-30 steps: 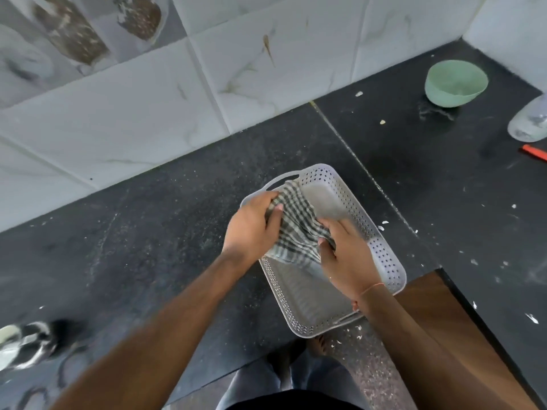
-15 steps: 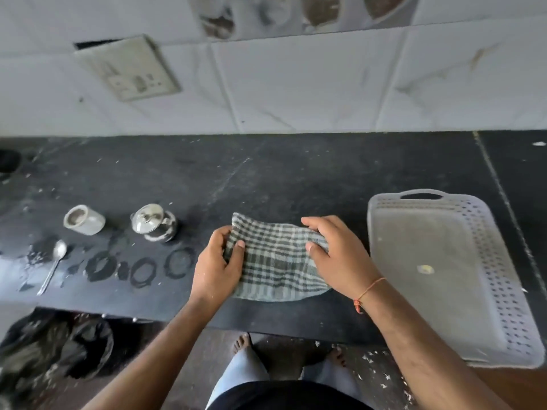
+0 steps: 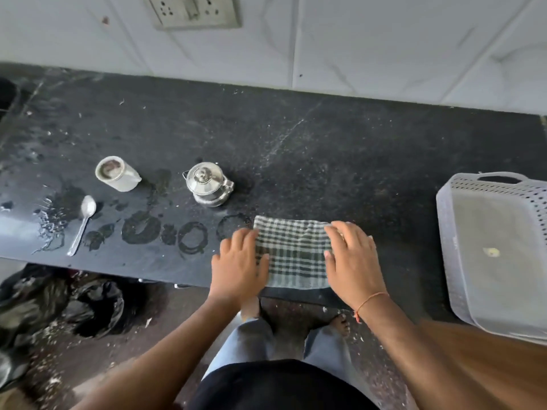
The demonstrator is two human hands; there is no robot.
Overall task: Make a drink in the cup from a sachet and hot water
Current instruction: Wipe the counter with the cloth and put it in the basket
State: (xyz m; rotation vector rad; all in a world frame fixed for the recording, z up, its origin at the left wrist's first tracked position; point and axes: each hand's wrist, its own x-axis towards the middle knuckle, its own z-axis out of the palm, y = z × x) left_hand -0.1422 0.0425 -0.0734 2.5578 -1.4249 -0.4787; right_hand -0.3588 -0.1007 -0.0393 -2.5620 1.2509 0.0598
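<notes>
Two hands, one cloth, one counter: items listed as they lie.

Checked cloth: folded, flat on the black counter, lower centre of the frame, near the front edge. A second ago it was being lifted out of the white perforated tray; half a second ago it was gripped at both ends above the counter. It now lies spread and pressed down.

Left hand: fingers extended and together, palm flat on the cloth's left end; nothing pinched.

Right hand: likewise laid flat, fingers spread on the cloth's right end; thin orange thread at the wrist.

Cup: small and white, left of centre, with brown contents visible inside; the drink looks already made, though whether it has been stirred cannot be told.

Steel pot: lidded, just right of the cup, apart from it.

Spoon: lying bowl-up, lower left, below the cup.

Wet rings: dark marks and a puddle along the counter between spoon and cloth.

Sachet: not seen.

Tray: right edge of the frame, now without the cloth.

Assessment: the shift from tray to counter suggests cleanup; the cloth sits just right of the spills, so a leftward wipe appears next.
</notes>
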